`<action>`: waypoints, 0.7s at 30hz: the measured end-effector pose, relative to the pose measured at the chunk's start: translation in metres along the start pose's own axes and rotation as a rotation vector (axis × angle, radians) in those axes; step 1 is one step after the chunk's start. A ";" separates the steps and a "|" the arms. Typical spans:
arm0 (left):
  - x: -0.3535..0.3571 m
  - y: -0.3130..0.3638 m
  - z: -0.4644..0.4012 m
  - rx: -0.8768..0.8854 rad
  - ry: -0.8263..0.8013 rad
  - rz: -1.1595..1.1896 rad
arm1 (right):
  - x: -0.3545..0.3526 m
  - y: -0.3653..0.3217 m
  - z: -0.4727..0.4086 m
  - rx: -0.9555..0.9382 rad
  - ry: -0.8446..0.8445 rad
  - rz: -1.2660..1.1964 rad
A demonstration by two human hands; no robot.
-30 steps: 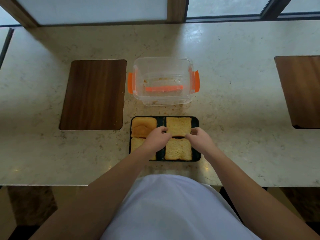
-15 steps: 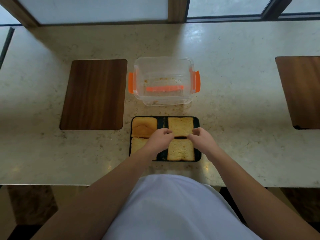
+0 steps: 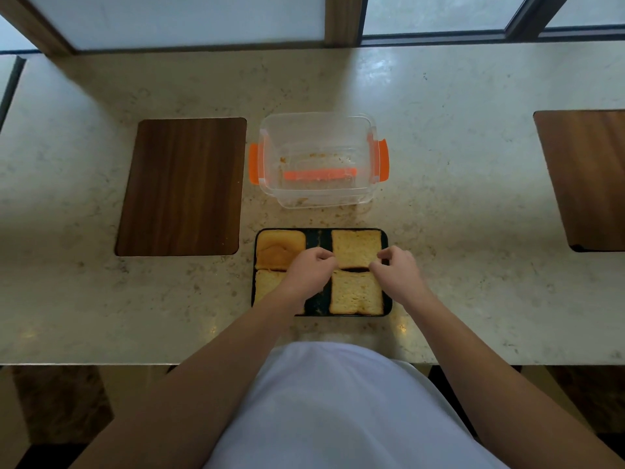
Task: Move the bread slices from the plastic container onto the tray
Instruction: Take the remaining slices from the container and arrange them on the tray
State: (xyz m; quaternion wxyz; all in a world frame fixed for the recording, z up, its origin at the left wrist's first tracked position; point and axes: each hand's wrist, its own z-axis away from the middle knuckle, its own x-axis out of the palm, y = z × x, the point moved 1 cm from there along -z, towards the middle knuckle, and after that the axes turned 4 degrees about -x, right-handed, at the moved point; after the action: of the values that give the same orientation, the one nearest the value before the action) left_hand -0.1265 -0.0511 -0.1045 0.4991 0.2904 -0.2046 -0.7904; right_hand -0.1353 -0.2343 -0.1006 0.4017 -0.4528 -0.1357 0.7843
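- Basically, all four bread slices (image 3: pixel 355 248) sat on the tray (image 3: pixel 318 304) at frame centre; plastic container (image 3: pixel 318 160) looked empty.
- Left hand (image 3: pixel 309 272) and right hand (image 3: pixel 395 270) pinched that slice's lower corners.
- Probably soft, light, tearable, so edges are best.

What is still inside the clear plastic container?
No slices show in the plastic container: only crumbs and an orange strip, which may be a clip seen through the clear wall. Nothing covers it.

My speckled stone worktop (image 3: pixel 456 204) carries a black tray (image 3: pixel 318 240) nearest me. Beyond it sits a clear plastic container (image 3: pixel 316 198). Wooden boards lie left (image 3: pixel 182 186) and right (image 3: pixel 585 177).
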 end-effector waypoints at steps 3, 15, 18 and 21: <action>-0.032 -0.014 0.006 0.085 0.204 -0.054 | 0.014 -0.018 0.002 -0.102 0.002 -0.031; -0.112 -0.041 0.008 -0.332 0.198 0.255 | 0.085 -0.074 0.007 0.093 -0.417 -0.166; -0.112 -0.042 0.007 -0.331 0.146 0.261 | 0.085 -0.074 0.009 0.110 -0.403 -0.180; -0.114 -0.042 0.007 -0.312 0.131 0.262 | 0.084 -0.074 0.010 0.117 -0.413 -0.196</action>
State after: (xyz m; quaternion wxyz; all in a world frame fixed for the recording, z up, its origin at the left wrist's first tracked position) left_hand -0.1213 0.0700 -0.0966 0.6489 0.2311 -0.0828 -0.7202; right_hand -0.1284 -0.1221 -0.1025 0.4651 -0.2432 -0.2125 0.8243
